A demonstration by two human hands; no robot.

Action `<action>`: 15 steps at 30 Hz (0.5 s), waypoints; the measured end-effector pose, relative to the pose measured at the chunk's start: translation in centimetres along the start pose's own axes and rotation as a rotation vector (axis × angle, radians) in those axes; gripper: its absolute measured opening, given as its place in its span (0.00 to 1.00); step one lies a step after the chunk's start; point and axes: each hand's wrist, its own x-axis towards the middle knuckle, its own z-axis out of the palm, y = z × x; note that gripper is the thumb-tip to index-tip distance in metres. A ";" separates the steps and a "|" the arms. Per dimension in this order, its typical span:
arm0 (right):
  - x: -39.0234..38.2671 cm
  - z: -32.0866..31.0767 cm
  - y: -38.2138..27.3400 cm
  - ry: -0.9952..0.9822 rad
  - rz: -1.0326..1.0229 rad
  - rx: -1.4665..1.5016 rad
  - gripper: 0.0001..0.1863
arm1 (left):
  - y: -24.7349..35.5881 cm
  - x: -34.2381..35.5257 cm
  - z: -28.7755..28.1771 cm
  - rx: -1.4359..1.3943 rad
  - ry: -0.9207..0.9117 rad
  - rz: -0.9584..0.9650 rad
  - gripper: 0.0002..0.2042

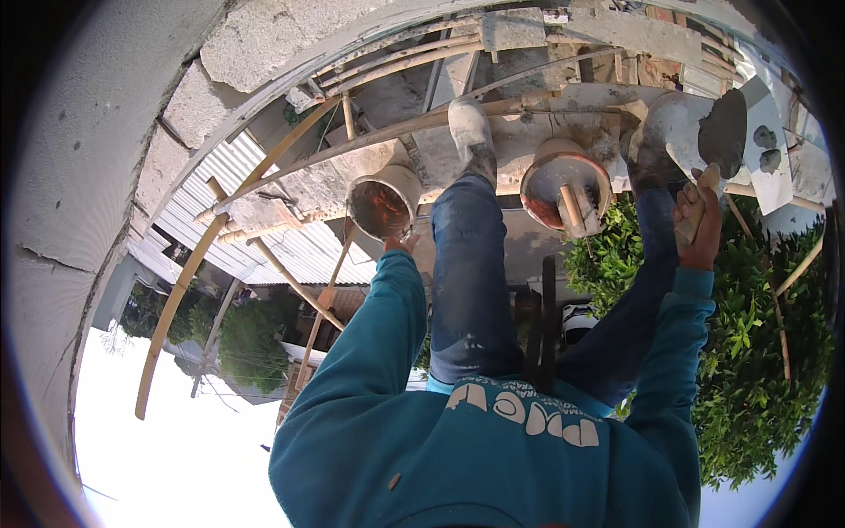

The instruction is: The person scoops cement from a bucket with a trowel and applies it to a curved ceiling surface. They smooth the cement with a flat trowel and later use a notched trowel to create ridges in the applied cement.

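Note:
My right hand (698, 220) is closed around the handle of a trowel (722, 132), whose blade is covered in wet grey mortar. Beside that blade, a pale board (770, 180) carries a few dark mortar lumps. At the left, my left hand (401, 242) grips the near rim of a pale bucket (384, 180); its fingers are partly hidden. The bucket is tilted toward me, with a reddish-brown inside. Between my legs stands a second bucket (530, 189) holding greyish liquid and a wooden-handled tool (572, 209).
I stand on a mortar-stained plank scaffold (576, 132) in boots, one a grey-white boot (472, 132). Bamboo poles (189, 282) cross at the left. A block wall (189, 101) rises at the left and far side. Leafy bushes (748, 352) and a corrugated roof (242, 238) lie below.

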 end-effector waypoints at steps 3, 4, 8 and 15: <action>0.3 -0.1 0.3 0.002 0.023 0.046 0.22 | 0.9 -0.6 -0.7 0.097 -0.173 -0.062 0.34; 0.3 -0.4 0.5 0.008 0.020 0.050 0.22 | 0.5 -0.6 -0.9 0.060 -0.178 -0.075 0.32; -0.1 -0.9 1.2 0.037 0.013 0.083 0.20 | 0.9 0.4 -2.6 -0.498 -0.206 -0.247 0.25; -1.3 -0.9 2.9 0.161 -0.067 0.056 0.18 | 16.8 0.6 -14.6 -0.709 0.124 0.415 0.15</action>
